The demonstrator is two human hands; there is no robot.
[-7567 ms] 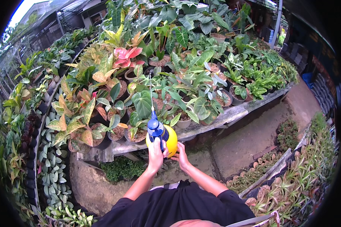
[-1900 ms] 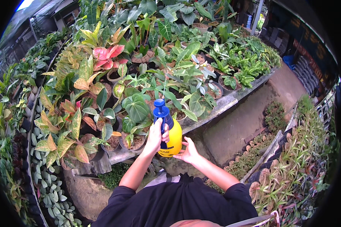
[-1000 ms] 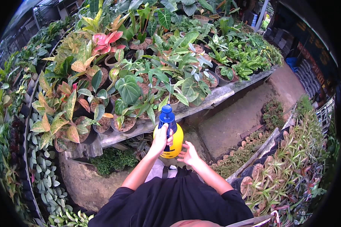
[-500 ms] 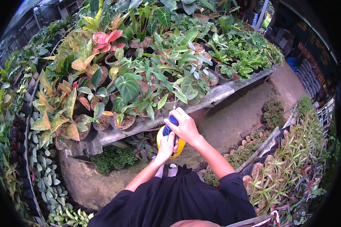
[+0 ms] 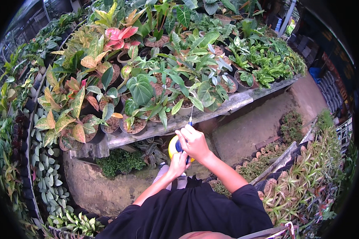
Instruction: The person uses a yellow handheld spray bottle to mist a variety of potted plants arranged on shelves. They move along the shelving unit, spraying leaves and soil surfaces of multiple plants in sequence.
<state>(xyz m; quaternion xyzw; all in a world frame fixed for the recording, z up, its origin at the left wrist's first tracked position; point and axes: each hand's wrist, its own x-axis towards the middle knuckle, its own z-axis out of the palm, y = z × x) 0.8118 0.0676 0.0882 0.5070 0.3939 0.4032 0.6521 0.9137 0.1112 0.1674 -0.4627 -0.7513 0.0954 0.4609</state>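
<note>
Over the path, close to the bench edge, I hold a yellow and blue hand pump sprayer point(image 5: 172, 147) in both hands. My right hand point(image 5: 195, 142) is closed around its blue top, hiding most of that part. Below it, my left hand point(image 5: 178, 163) is wrapped around the dark blue handle, partly covering the yellow body. A slim nozzle point(image 5: 190, 120) sticks out beyond my right hand toward the potted plants. From its tip a thin pale line runs up to a pot with long green leaves point(image 5: 186, 107); whether it is water or a rod I cannot tell.
A weathered bench point(image 5: 163, 126) crowded with potted foliage, including a plant with pink leaves point(image 5: 120, 38), spans the far side. Low green plants point(image 5: 119, 162) grow beneath it. Spiky plants point(image 5: 303, 175) border the right, behind a wooden rail point(image 5: 275, 163). Bare path point(image 5: 247, 123) runs between.
The view has shifted a little, so the bench sits slightly farther right. My hands and the sprayer are slightly lower in view. The nozzle tip shows more clearly, and the blue top is more covered.
</note>
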